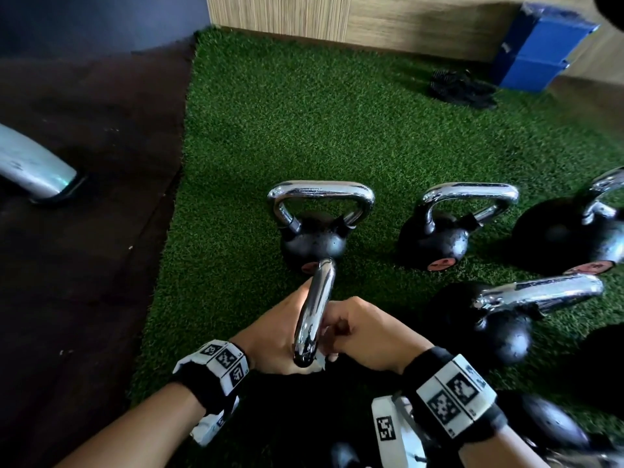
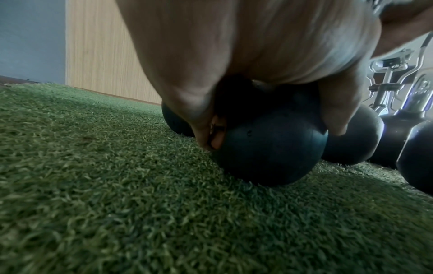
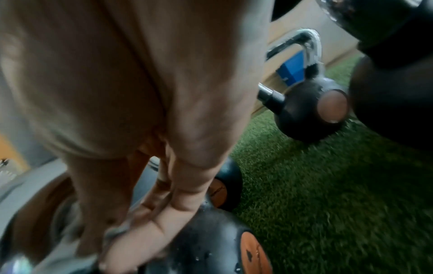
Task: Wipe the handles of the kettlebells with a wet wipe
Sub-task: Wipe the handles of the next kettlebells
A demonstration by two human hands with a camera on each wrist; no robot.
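The nearest kettlebell's chrome handle [image 1: 314,309] points up between my hands. My left hand [image 1: 275,332] grips its left side; in the left wrist view that hand [image 2: 257,55] sits over the black ball [image 2: 269,148]. My right hand [image 1: 363,334] pinches a white wet wipe [image 1: 320,359] against the handle's right side. In the right wrist view, my right hand's fingers [image 3: 145,231] press the crumpled wipe [image 3: 117,230] onto the metal just above the ball [image 3: 211,246] with its orange label. Most of the wipe is hidden by my fingers.
Several more black kettlebells stand on the green turf [image 1: 304,130]: one straight ahead [image 1: 314,239], others to the right [image 1: 435,243] [image 1: 503,327] [image 1: 567,234]. Dark rubber flooring [image 1: 84,248] and a silver machine foot [image 1: 33,167] lie left. A blue box [image 1: 537,45] and black straps [image 1: 459,86] sit far right.
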